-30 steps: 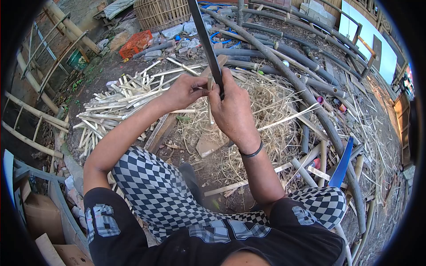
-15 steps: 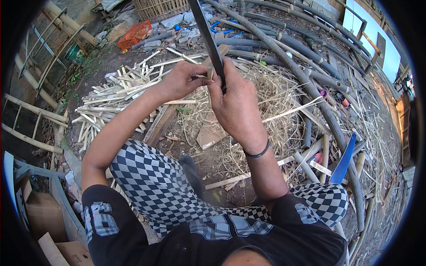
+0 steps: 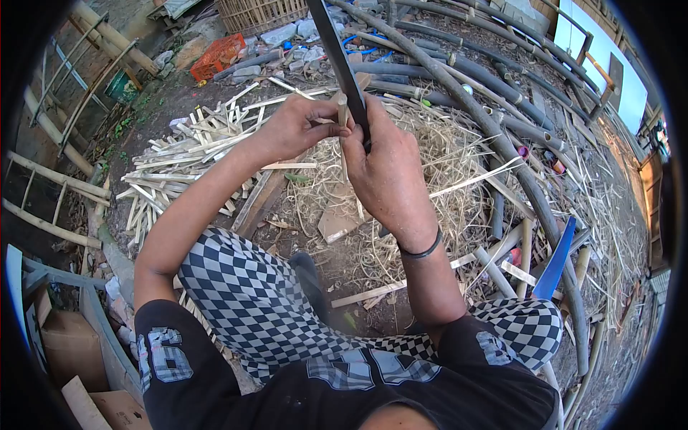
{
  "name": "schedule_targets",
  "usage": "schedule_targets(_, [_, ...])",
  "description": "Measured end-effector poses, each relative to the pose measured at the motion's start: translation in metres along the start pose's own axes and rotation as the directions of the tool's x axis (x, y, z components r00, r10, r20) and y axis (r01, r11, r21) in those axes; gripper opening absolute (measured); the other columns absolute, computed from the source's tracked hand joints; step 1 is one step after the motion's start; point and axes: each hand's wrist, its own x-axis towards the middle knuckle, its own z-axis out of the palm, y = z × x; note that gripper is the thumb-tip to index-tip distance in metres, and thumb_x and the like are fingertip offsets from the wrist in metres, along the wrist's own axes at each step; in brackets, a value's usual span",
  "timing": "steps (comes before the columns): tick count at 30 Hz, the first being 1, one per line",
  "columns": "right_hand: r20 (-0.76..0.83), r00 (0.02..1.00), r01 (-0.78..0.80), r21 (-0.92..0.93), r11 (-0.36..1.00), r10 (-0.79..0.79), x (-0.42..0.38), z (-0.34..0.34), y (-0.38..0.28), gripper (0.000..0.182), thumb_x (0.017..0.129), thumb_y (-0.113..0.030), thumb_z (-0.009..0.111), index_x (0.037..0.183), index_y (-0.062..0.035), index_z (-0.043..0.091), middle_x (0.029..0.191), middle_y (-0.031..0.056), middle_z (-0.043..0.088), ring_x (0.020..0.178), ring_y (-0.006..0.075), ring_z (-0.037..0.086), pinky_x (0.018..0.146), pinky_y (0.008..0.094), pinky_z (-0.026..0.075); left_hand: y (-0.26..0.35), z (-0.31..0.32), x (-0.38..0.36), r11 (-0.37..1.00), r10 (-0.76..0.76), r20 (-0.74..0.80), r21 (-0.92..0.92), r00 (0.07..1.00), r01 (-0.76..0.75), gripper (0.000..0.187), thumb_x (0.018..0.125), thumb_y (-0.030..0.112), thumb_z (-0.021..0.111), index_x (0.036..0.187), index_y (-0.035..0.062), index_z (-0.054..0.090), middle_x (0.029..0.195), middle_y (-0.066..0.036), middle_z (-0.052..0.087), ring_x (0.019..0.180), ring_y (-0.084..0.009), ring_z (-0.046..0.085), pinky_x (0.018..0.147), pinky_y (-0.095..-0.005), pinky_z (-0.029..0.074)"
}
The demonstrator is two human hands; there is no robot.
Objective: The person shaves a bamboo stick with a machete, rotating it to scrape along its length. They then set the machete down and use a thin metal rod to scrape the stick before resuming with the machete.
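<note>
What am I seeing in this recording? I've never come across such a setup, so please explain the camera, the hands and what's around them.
There is no machine: a person works bare-handed, and one head-worn camera looks forward and down. That is why the wearer's dark shirt and checked trousers fill the bottom. The left hand pinches a thin, roughly upright stick. The right hand grips a long dark blade beside it. On the ground beyond lie a heap of pale sticks, curly shavings and long poles.

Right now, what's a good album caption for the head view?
Left hand pinches a pale strip; right hand grips a long blade.
</note>
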Motion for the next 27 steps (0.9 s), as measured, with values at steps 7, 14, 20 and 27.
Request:
schedule_targets(7, [0.016,1.000,0.005,-0.073,0.997,-0.004,0.003,0.018,0.021,0.035,0.091,-0.006,0.056,0.124,0.0043,0.048,0.072,0.0285,0.065,0.071,0.0482,0.066,0.067,0.0581,0.051,-0.033,0.001,0.003,0.997,-0.077,0.026,-0.026,0.997,0.078,0.023,0.088,0.017,0.077,0.105,0.0018,0.072,0.091,-0.015,0.075,0.084,-0.0180,0.072,0.076,-0.0330,0.055])
schedule_targets(14, [0.047,0.994,-0.093,-0.122,0.988,0.100,0.006,0.023,0.016,0.023,0.091,-0.008,0.057,0.107,0.0013,0.043,0.069,0.0284,0.064,0.071,0.0495,0.065,0.064,0.0594,0.050,0.019,-0.038,0.001,1.000,0.016,-0.140,0.017,0.990,-0.014,0.031,0.084,0.008,0.080,0.110,-0.0025,0.068,0.104,-0.009,0.070,0.098,-0.0135,0.069,0.086,-0.0300,0.060])
schedule_targets(20, [0.051,0.996,-0.069,-0.072,0.995,0.073,0.005,0.038,0.029,0.023,0.092,-0.008,0.056,0.109,0.0026,0.045,0.070,0.0295,0.063,0.070,0.0501,0.065,0.066,0.0603,0.050,-0.005,-0.027,0.002,0.965,0.255,-0.235,0.122,0.938,-0.232,0.017,0.085,0.004,0.077,0.098,-0.0043,0.071,0.097,-0.009,0.072,0.090,-0.0141,0.072,0.081,-0.0285,0.062])
schedule_targets(27, [0.064,0.994,-0.083,-0.017,0.996,0.083,-0.003,0.035,0.032,0.020,0.093,-0.007,0.054,0.110,0.0017,0.048,0.068,0.0287,0.062,0.068,0.0502,0.064,0.063,0.0589,0.049,-0.012,-0.033,-0.001,0.955,0.296,-0.268,0.100,0.917,-0.279,0.016,0.086,0.006,0.077,0.096,-0.0050,0.072,0.092,-0.009,0.073,0.089,-0.0166,0.075,0.077,-0.0286,0.061])
